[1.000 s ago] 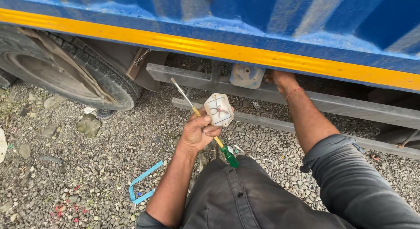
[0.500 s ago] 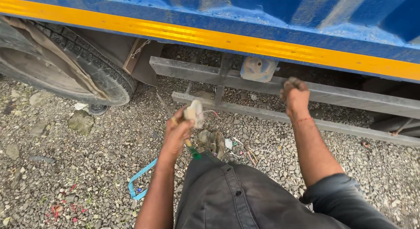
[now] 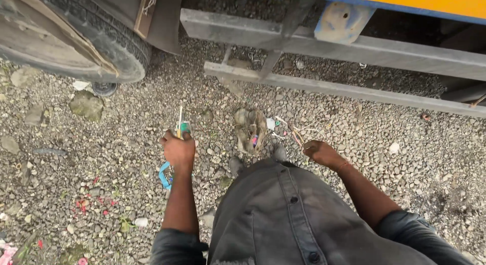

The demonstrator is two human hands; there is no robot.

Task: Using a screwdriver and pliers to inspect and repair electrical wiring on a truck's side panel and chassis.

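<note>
- Left hand [image 3: 178, 151]: fingers clamping a screwdriver [image 3: 180, 124]; the green handle is mostly hiding inside the fist.
- Screwdriver: the thin shaft is pointing up and away toward the vehicle, long axis near vertical in view.
- Right hand [image 3: 321, 152]: fingers curling loosely together over the gravel [image 3: 126, 143], reaching beside thin wires [image 3: 298, 135]; grip on them is hard to make out.
- Dirty bundle [image 3: 251, 129] is lying between the hands; contents unclear.

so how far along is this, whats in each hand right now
Already set down: a dirty rag and loose wire scraps lie on the gravel by the person's feet. In hand: the left hand grips a thin screwdriver with a green handle; the right hand is loosely closed, and whether it holds anything cannot be told. Untouched: the grey rail under the vehicle.
</note>
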